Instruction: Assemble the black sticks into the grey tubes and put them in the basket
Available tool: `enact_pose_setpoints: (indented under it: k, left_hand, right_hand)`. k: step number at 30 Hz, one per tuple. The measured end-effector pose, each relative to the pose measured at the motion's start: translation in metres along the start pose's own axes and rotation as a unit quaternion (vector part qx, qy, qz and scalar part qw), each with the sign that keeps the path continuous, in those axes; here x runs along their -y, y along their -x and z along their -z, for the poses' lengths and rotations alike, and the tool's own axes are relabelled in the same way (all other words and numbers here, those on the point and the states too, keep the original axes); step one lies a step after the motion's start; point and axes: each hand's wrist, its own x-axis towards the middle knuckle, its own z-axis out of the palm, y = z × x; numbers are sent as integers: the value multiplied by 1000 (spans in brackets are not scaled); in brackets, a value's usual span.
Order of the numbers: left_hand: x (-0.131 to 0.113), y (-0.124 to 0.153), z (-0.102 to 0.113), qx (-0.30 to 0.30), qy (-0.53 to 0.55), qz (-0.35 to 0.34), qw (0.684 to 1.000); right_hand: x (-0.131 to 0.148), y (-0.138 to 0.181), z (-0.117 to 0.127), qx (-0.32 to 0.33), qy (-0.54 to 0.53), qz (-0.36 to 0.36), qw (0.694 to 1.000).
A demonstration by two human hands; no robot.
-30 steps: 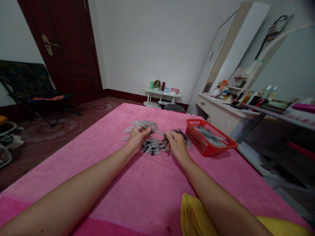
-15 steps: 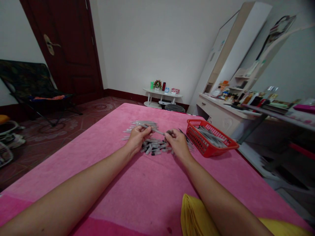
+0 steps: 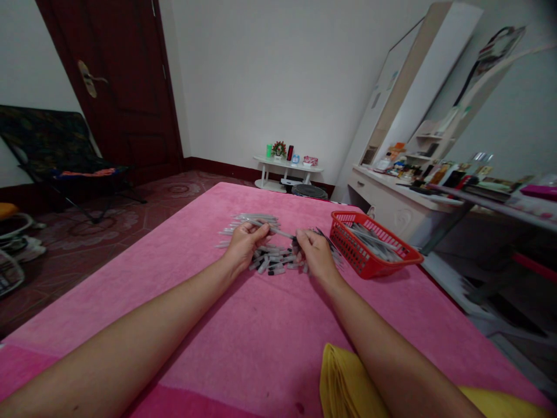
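My left hand [image 3: 246,244] is closed on a slim clear pen [image 3: 281,233], which points right toward the other hand. My right hand [image 3: 314,249] pinches at the far end of this pen, where a small dark piece that looks like a pen cap shows at the fingertips; the fingers partly hide it. Under and between the hands lies a pile of clear and black pen caps [image 3: 272,260]. Several clear pens [image 3: 255,218] lie side by side beyond my left hand. More pens lie to the right of my right hand, partly covered by it.
A red plastic basket [image 3: 374,264] holding many pens stands at the right on the pink cloth [image 3: 209,325]. Yellow fabric [image 3: 348,377] lies near me under my right forearm. Farther off are a small white table [image 3: 287,164], a dressing table [image 3: 391,200] and a folding chair [image 3: 47,145].
My right hand has turned slightly, its fingers curling more at the pen's end, and a dark bit shows there now. My left hand and the pen stay almost still.
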Motion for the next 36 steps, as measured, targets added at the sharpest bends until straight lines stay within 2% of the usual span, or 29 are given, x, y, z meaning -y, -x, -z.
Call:
enact_pose_setpoints:
  k: [6, 12, 17, 20, 26, 32, 34, 36]
  left_hand:
    - [-2, 2, -1, -5, 5, 4, 1000]
    - [-3, 4, -3, -8, 3, 5, 1000]
    - [-2, 2, -2, 9, -1, -1, 1000]
    - [-3, 0, 1, 8, -7, -9, 1000]
    - [-4, 1, 1, 5, -24, 0, 1000]
    - [-4, -2, 4, 8, -21, -15, 1000]
    - [-5, -5, 7, -3, -17, -21, 1000]
    - [-7, -7, 10, -21, -16, -19, 999]
  right_hand:
    - [2, 1, -1, 21, -4, 15, 1000]
    - [-2, 0, -2, 4, -39, 12, 999]
    - [-6, -3, 0, 29, -123, -54, 990]
    - [-5, -4, 1, 26, -139, -60, 988]
    - [-1, -3, -1, 16, -81, -11, 996]
    - [-10, -3, -2, 42, -49, -42, 997]
    - [-12, -3, 0, 70, 41, -26, 996]
    - [-11, -1, 2, 98, 186, 10, 978]
